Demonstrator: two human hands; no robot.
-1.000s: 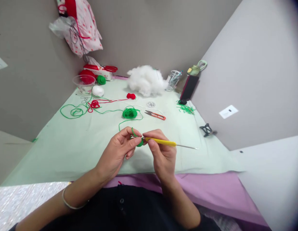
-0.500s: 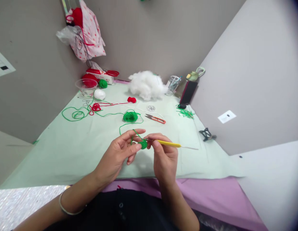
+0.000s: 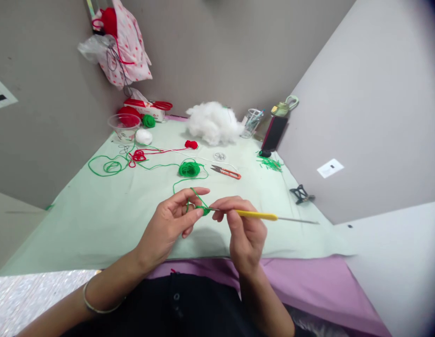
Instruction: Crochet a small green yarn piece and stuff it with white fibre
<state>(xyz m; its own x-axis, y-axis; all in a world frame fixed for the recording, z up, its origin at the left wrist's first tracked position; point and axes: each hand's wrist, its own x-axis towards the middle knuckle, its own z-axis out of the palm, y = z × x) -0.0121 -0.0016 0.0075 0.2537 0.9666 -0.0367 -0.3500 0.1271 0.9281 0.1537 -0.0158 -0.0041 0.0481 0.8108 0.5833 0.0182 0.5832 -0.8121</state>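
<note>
Closely worked, a small green crochet piece point(image 3: 205, 211) sits pinched in the left hand point(image 3: 170, 224), with a yellow-handled hook point(image 3: 255, 215) gripped in the right hand point(image 3: 247, 234).
The hook's front shaft meets the piece at the left fingertips, though its tip is too small to make out; a green strand point(image 3: 199, 196) runs taut over the raised left index finger; good stitching here would call for even tension on that strand, a firm pinch near the working edge and a smooth, level pull; compared with half a second ago, the hook and right hand have shifted rightward, away from the left; beyond lie the green yarn ball point(image 3: 189, 169), orange snips point(image 3: 231, 173) and white stuffing point(image 3: 215, 124).
</note>
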